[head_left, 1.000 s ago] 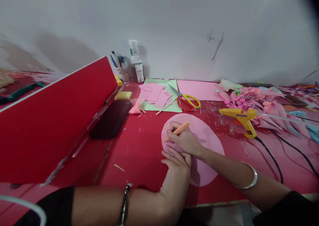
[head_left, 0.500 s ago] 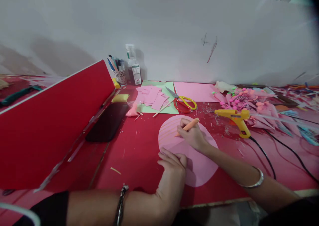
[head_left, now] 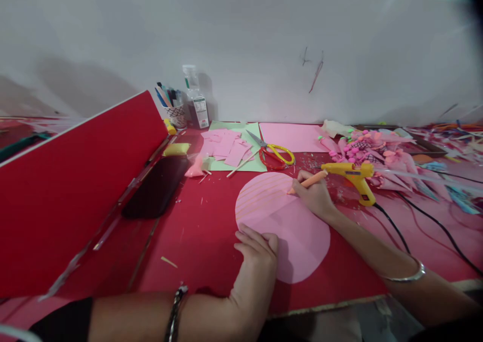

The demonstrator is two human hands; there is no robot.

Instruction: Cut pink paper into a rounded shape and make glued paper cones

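A round sheet of pink paper (head_left: 302,241) lies flat on the red tabletop, with several slanting orange lines across its upper left part. My right hand (head_left: 315,196) grips an orange marker (head_left: 311,180), its tip touching the paper in the upper middle. On the paper's lower left edge rests my left hand (head_left: 256,254), fingers stretched out and lying on the sheet, holding nothing. Beyond the circle, scissors (head_left: 277,155) with red and yellow handles lie partly on a green sheet (head_left: 247,167).
A yellow glue gun (head_left: 352,173) with a black cord lies right of my right hand, near a pile of pink wrapped pieces (head_left: 373,153). Cut pink paper (head_left: 228,146), a black phone (head_left: 156,188), a pen cup (head_left: 176,114), a bottle (head_left: 198,105) and a red board (head_left: 83,186) stand or lie around.
My right hand has moved the marker rightward across the paper, leaving a longer orange line. My left hand stays in place on the sheet. The view has shifted slightly.
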